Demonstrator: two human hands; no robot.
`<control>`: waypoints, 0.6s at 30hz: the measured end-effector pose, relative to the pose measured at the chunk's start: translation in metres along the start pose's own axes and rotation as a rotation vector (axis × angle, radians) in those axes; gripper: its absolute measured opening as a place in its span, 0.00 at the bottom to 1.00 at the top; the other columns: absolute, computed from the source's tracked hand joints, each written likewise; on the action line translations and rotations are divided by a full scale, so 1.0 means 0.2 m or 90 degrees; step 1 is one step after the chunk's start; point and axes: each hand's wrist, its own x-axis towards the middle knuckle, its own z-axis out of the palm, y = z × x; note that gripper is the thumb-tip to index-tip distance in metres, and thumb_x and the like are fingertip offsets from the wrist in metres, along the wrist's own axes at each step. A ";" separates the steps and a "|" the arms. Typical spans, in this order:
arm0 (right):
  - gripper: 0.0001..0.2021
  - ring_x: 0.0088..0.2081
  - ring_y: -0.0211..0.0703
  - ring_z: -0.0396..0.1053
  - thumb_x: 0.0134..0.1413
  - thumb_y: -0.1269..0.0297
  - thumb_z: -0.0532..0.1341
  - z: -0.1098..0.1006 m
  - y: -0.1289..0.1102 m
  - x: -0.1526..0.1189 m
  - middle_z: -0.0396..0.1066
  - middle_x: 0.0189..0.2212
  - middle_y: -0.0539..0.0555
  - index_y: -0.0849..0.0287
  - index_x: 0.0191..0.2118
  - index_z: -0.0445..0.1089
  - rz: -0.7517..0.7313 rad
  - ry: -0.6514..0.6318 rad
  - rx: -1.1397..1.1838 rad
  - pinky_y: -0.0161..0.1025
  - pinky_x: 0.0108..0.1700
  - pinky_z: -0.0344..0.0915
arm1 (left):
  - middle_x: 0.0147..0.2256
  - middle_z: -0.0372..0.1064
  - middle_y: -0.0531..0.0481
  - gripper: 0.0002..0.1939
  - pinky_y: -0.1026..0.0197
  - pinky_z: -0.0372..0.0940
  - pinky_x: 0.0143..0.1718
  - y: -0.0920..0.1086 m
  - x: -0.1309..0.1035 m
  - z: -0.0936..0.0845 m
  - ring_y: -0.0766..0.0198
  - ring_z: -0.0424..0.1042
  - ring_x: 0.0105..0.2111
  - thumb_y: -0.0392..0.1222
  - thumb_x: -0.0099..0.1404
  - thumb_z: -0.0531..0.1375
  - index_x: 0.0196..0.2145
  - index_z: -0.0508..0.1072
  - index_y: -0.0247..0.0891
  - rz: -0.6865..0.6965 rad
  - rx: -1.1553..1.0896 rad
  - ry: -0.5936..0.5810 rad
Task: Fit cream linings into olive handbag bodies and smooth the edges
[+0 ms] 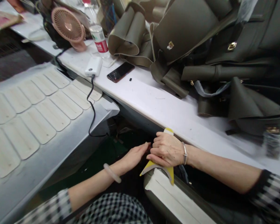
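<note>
My right hand (166,148) is closed around a yellow tool (169,171) with a flared, inward-curving grey edge; its tip sticks out above my fist. That curved edge is at the near-left end of a long white-faced piece (175,194) with dark olive sides, low in front of me. Whether the edge presses on it, I cannot tell. My left hand (134,157) reaches in from the left, its fingers stretched out and close to my right fist. Nothing shows in it, though its palm side is hidden.
Pale rounded panels (53,114) lie in rows on the left table (67,140). A black cable (91,115) hangs from a white power bank (93,66). A phone (120,72), pink fan (68,26), bottle (99,39) and olive bag parts (189,28) sit on the white table (154,99).
</note>
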 end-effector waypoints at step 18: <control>0.25 0.22 0.39 0.55 0.70 0.60 0.46 0.02 -0.11 -0.08 0.66 0.17 0.51 0.59 0.21 0.63 0.098 0.027 -0.006 0.45 0.33 0.41 | 0.52 0.67 0.43 0.27 0.41 0.42 0.66 0.08 -0.24 0.14 0.48 0.63 0.54 0.62 0.68 0.52 0.55 0.66 0.40 0.135 0.314 -0.124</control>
